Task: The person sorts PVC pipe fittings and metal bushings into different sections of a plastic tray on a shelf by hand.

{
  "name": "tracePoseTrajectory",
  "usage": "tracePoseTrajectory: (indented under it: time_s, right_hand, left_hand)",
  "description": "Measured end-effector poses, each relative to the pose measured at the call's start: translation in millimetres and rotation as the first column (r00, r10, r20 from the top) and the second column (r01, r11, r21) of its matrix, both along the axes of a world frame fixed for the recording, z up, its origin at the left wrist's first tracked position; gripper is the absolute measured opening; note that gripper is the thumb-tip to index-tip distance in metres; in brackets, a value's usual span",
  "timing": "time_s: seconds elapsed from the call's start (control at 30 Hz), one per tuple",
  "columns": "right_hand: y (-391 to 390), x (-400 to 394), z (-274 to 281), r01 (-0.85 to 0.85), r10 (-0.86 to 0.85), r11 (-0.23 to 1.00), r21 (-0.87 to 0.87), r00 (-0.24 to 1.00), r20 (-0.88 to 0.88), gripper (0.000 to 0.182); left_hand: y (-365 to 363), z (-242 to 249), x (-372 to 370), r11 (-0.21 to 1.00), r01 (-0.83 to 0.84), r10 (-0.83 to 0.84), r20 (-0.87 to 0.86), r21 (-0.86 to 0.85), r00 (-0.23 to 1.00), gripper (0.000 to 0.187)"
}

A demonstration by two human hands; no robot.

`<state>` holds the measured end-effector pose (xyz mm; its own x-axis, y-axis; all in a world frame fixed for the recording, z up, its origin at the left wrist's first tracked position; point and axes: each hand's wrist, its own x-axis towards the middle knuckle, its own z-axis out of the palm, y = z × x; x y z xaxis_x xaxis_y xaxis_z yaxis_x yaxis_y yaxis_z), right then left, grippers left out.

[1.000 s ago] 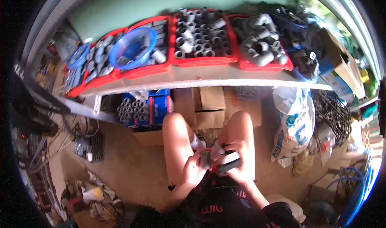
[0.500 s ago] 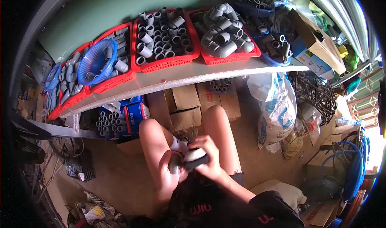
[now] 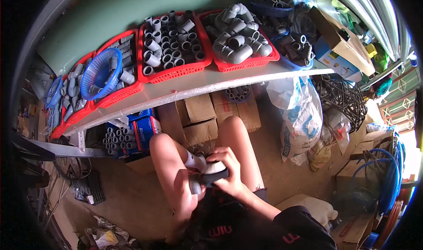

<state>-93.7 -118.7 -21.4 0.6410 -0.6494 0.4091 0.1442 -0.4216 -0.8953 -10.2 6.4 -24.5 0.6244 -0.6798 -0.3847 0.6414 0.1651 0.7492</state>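
My left hand (image 3: 182,184) is closed around a short grey pipe fitting (image 3: 195,186), held low between my knees. Just to its right, my right hand (image 3: 229,170) grips a rounded object with a pale top and a black lower part (image 3: 215,170); its exact kind I cannot make out. The two held things are side by side, the black part close against the fitting. Whether they touch is hard to tell.
Red baskets (image 3: 176,71) of grey pipe fittings line the shelf (image 3: 172,93), with a blue basket (image 3: 102,74) on top at left. Below are cardboard boxes (image 3: 200,133) and bundled pipe pieces (image 3: 119,140). A white sack (image 3: 302,122) and blue hose (image 3: 390,179) stand to the right.
The camera view has shifted slightly. The grey fitting in my left hand now shows more of its side and sits a little lower. Both hands keep hold of their things.
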Motion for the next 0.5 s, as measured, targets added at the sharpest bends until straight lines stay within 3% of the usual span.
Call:
tracePoseTrajectory:
  time_s: [0.03,0.1,0.13,0.2,0.23,0.3,0.33,0.43,0.47,0.5]
  right_hand:
    - [4.5,-1.1,7.8,-0.044,0.044,0.999,-0.011,0.999,-0.021,0.039]
    - [17.1,-2.9,10.1,-0.145,0.137,0.988,-0.055,0.983,-0.126,0.043]
    - [23.0,-1.7,8.2,-0.171,0.147,0.979,-0.114,0.970,-0.196,0.042]
    - [24.7,2.8,0.5,-0.102,0.081,0.989,-0.108,0.980,-0.180,0.041]
    - [22.1,4.9,-1.0,-0.067,0.055,0.995,-0.068,0.983,-0.173,0.041]
    - [11.7,10.1,3.9,-0.002,-0.004,0.999,-0.047,0.991,-0.134,0.042]
    - [6.1,13.9,2.2,0.040,-0.041,0.999,-0.013,0.996,-0.078,0.040]
    - [-1.4,13.8,-1.7,0.189,-0.192,0.980,0.056,0.980,0.048,0.034]
    - [0.4,9.7,-4.1,0.185,-0.194,0.975,0.121,0.979,0.068,0.034]
    - [3.8,5.7,-6.0,0.177,-0.195,0.967,0.184,0.977,0.086,0.035]
  left_hand:
    - [-1.9,-5.3,2.9,0.988,-0.068,0.063,0.041,0.141,0.997,0.029]
    - [4.5,-5.0,8.7,0.995,0.067,-0.069,0.026,0.074,0.997,0.023]
    - [4.6,-5.2,5.9,0.999,0.046,-0.043,-0.103,0.027,0.994,0.022]
    - [2.3,-6.6,-1.6,0.998,-0.014,-0.008,-0.348,-0.059,0.937,0.020]
    - [-0.1,-13.8,-3.9,0.996,0.000,-0.030,-0.337,-0.089,0.941,0.022]
    - [-1.4,-18.4,-15.2,1.000,-0.005,0.004,-0.114,-0.001,0.993,0.024]
    - [-0.8,-12.6,-15.8,0.996,0.069,-0.074,-0.090,-0.057,0.993,0.027]
    - [2.4,-13.2,-23.1,0.966,0.062,-0.133,-0.278,-0.251,0.951,0.034]
    - [1.2,-11.0,-26.2,0.933,0.019,-0.178,-0.416,-0.358,0.892,0.035]
    - [-2.3,-5.3,-26.2,0.956,0.005,-0.119,-0.373,-0.292,0.920,0.035]
